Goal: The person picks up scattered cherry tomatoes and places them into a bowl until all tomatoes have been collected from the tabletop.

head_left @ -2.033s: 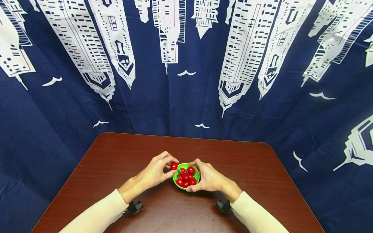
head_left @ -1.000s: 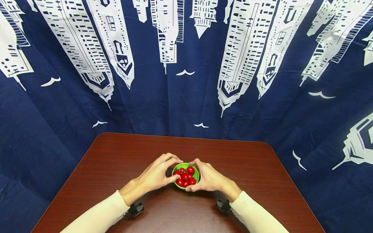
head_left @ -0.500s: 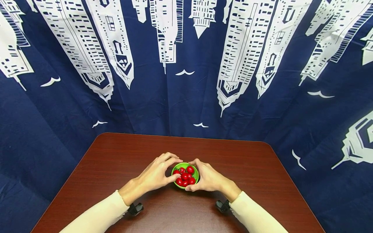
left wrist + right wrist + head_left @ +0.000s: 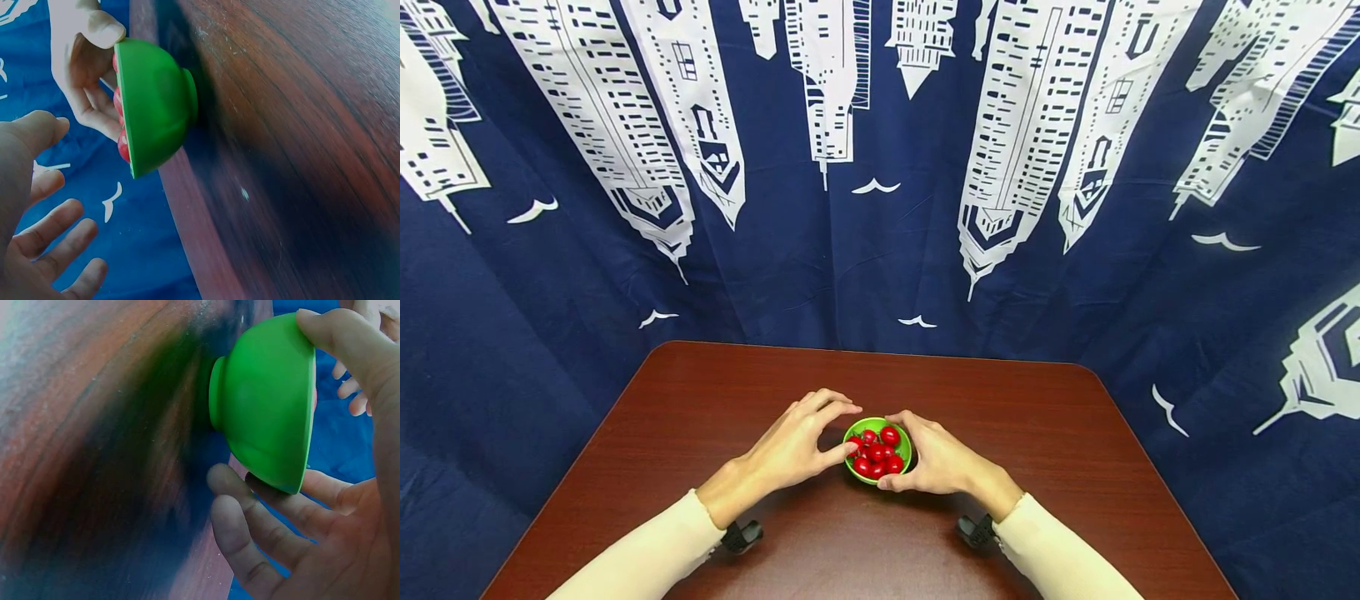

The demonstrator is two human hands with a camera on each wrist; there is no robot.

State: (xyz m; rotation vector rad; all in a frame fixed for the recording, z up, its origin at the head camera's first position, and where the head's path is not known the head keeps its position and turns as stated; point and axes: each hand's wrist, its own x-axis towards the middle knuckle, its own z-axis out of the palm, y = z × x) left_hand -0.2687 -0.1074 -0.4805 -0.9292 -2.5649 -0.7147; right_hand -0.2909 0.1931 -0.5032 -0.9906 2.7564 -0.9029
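Observation:
A small green bowl (image 4: 904,475) full of red cherry tomatoes (image 4: 876,452) is near the middle of the table. My right hand (image 4: 943,457) grips it from the right, thumb at the near rim and fingers around the far side. In the right wrist view the thumb presses the rim of the bowl (image 4: 269,400) while the fingers spread along its opposite side. My left hand (image 4: 793,442) is at the bowl's left side, thumb and fingers apart and nothing between them. From the left wrist, that hand's loosely spread fingers (image 4: 65,244) show beside the bowl (image 4: 153,106).
The brown wooden table (image 4: 1000,417) has rounded far corners. Behind it hangs a dark blue cloth (image 4: 880,267) printed with white buildings and birds. A dark wrist device (image 4: 742,536) is strapped under the left forearm, another wrist device (image 4: 976,531) under the right.
My left hand held a cherry tomato at the bowl's left rim, then released it among the others. It has since drawn slightly left. The right hand keeps its grip on the bowl.

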